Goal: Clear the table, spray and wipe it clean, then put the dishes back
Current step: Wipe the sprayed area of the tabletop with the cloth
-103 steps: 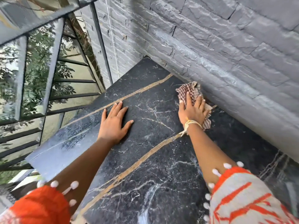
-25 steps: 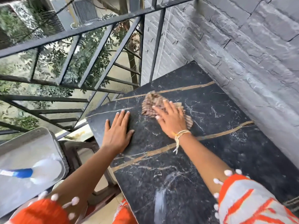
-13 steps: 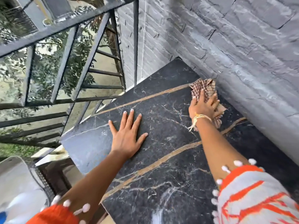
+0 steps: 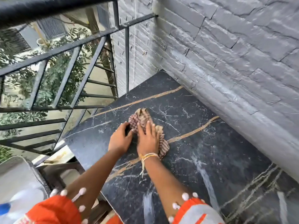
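The checked cloth point(image 4: 142, 121) lies bunched near the middle of the black marble tabletop point(image 4: 202, 151), with the grey brick wall point(image 4: 234, 62) toward 2 o'clock. The right hand point(image 4: 148, 139) lies flat on the cloth, fingers spread, pressing it down rather than gripping. The left hand point(image 4: 119, 139) sits just beside it at 9 o'clock, fingers curled at the cloth's edge; whether it pinches the fabric cannot be told. A metal railing point(image 4: 72, 50) stands at 10 o'clock.

No text, label, brand, number or sign can be read anywhere in the view; none is borne by the cloth, the table, the wall or the railing.
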